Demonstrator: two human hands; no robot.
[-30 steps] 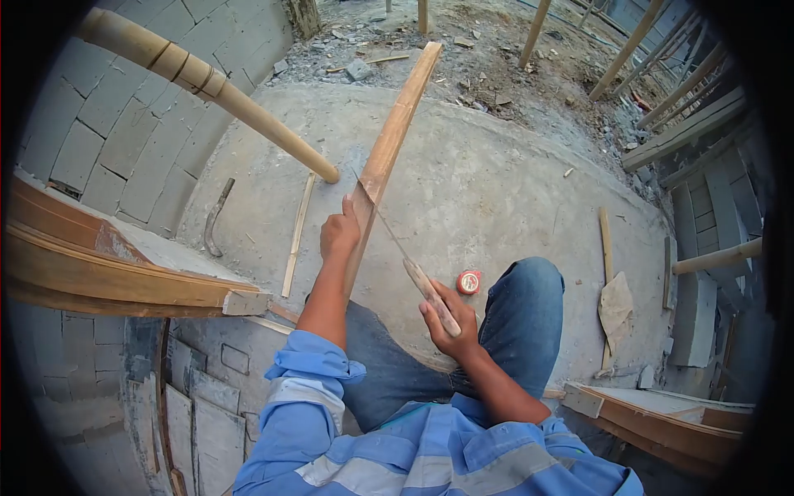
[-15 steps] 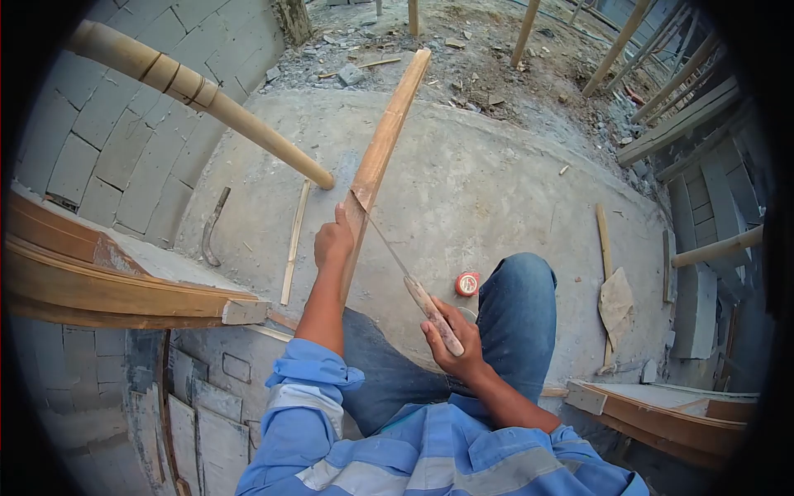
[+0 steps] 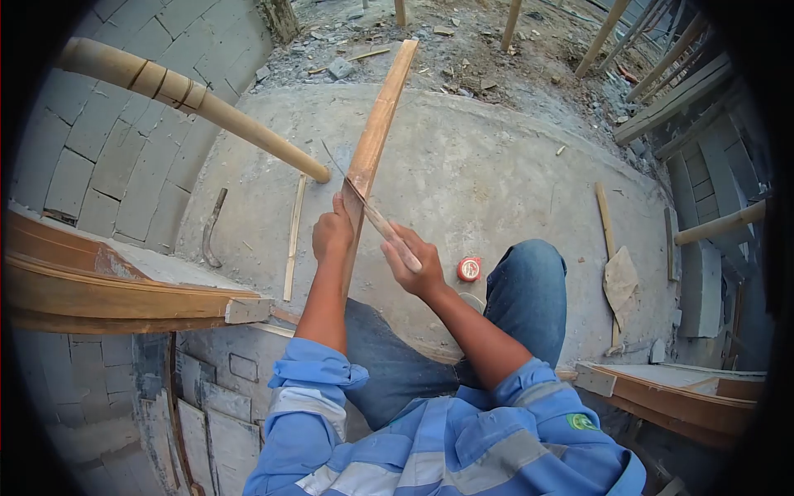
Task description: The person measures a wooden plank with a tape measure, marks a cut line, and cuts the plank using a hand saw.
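A long reddish-brown wooden plank [image 3: 382,120] slants up and away from my lap in the head view. My left hand [image 3: 332,234] grips it by its left edge, thumb pointing up along the wood. My right hand [image 3: 418,263] is wrapped round the pale, worn handle of a handsaw [image 3: 382,227]. The saw's thin blade crosses the plank just above my left thumb, and its tip sticks out past the left edge. A dark slanted line shows on the wood where the blade meets it.
A red tape measure [image 3: 469,269] lies on the concrete floor [image 3: 496,190] beside my knee. Left are a bamboo pole [image 3: 248,136], a bent metal bar [image 3: 214,227] and a thin wood strip [image 3: 294,240]. Curved wooden frames [image 3: 132,302] flank me. A stick [image 3: 605,219] lies right.
My right hand has pushed the saw forward and up to the left, so its handle is now near the plank and the tip shows beyond it. My left hand stays on the plank.
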